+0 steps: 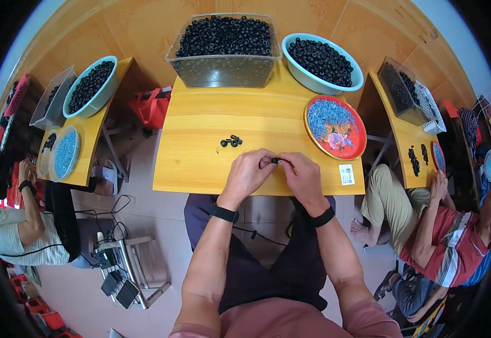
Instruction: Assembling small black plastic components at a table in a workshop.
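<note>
Near the front edge of the yellow table [200, 121], my left hand [247, 172] and my right hand [300, 179] meet fingertip to fingertip. Between them they pinch a small black round part [275, 160], mostly hidden by the fingers. Just beyond my left hand lies a little cluster of shiny black parts [232, 141]. To the right, a red round tray [353, 147] with a flower print holds a heap of tiny pale blue pieces [329, 115], too small to name. Beside my right hand lies a white printed card [347, 174].
A clear plastic bin [223, 73] and a light blue basin [349, 88], both full of black parts, stand at the table's far side. People work at side tables left [85, 160] and right [409, 132]. A red bag [151, 110] and a metal stool [135, 265] are at left.
</note>
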The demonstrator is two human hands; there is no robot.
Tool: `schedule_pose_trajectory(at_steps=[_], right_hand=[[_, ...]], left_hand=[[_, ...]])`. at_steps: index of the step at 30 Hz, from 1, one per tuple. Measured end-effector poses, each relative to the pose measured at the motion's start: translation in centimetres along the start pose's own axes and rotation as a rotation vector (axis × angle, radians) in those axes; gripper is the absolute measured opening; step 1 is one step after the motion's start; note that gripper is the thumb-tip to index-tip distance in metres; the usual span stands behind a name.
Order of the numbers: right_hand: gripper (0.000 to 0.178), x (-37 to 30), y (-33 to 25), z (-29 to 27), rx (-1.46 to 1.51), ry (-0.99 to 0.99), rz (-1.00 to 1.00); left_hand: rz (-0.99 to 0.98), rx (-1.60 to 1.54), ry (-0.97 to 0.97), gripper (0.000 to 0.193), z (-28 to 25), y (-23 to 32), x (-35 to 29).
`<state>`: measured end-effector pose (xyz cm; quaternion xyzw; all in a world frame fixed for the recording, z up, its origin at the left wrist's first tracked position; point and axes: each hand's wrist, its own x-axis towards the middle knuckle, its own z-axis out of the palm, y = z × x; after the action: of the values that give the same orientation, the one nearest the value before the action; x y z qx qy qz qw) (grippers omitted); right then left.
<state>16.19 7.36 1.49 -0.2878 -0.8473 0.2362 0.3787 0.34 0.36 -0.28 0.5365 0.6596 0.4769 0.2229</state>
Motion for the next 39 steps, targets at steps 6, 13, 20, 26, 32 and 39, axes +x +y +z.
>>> schedule_pose_trajectory(at_steps=[6, 13, 20, 26, 32, 39], right_hand=[[0.013, 0.0, 0.2, 0.0, -0.005, -0.002, -0.024], [0.012, 0.1, 0.3, 0.2, -0.023, -0.011, -0.063], [0.015, 0.5, 0.5, -0.2, -0.01, -0.04, -0.05], [0.013, 1.8, 0.3, -0.3, 0.05, -0.107, 0.032], [0.014, 3.3, 0.1, -0.7, 0.047, -0.242, 0.074], [0.02, 1.2, -0.5, 0.0, 0.005, -0.168, -0.02]], left_hand=[[0.008, -0.008, 0.007, 0.023, -0.1, 0.1, 0.1], [0.009, 0.008, -0.018, 0.023, -0.2, 0.0, 0.1], [-0.007, -0.011, -0.042, 0.025, -0.1, 0.0, 0.2], [-0.06, -0.058, -0.077, 0.022, -0.4, -0.1, 0.3], [-0.084, -0.098, -0.05, 0.019, -0.4, 0.0, 0.3], [-0.208, -0.161, -0.056, 0.02, 0.0, 0.1, 0.2]])
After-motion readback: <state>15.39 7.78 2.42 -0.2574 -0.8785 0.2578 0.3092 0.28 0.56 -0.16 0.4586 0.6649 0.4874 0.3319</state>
